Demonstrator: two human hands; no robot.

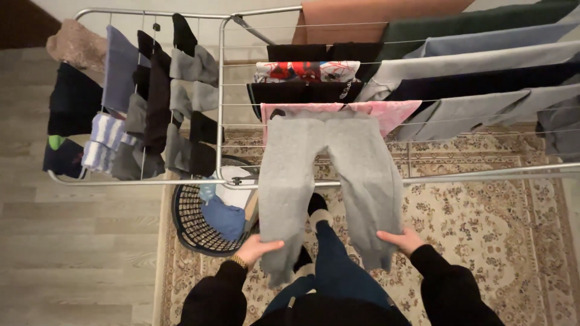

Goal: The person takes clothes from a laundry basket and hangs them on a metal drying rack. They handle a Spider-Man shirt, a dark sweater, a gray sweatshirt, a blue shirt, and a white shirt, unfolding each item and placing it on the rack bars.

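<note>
**Grey trousers spread over the drying rack**

Below the middle of the frame, we hold the grey trousers (329, 175), which hang over the front rail of the drying rack (221, 90). Our left hand (258, 248) closes on the hem of one leg, thumb on top; our right hand (401, 239) lies on the other leg, seemingly pinching its edge. Left of centre, a dark laundry basket (187, 224) stands on the patterned rug (483, 229), holding blue cloth.
</note>
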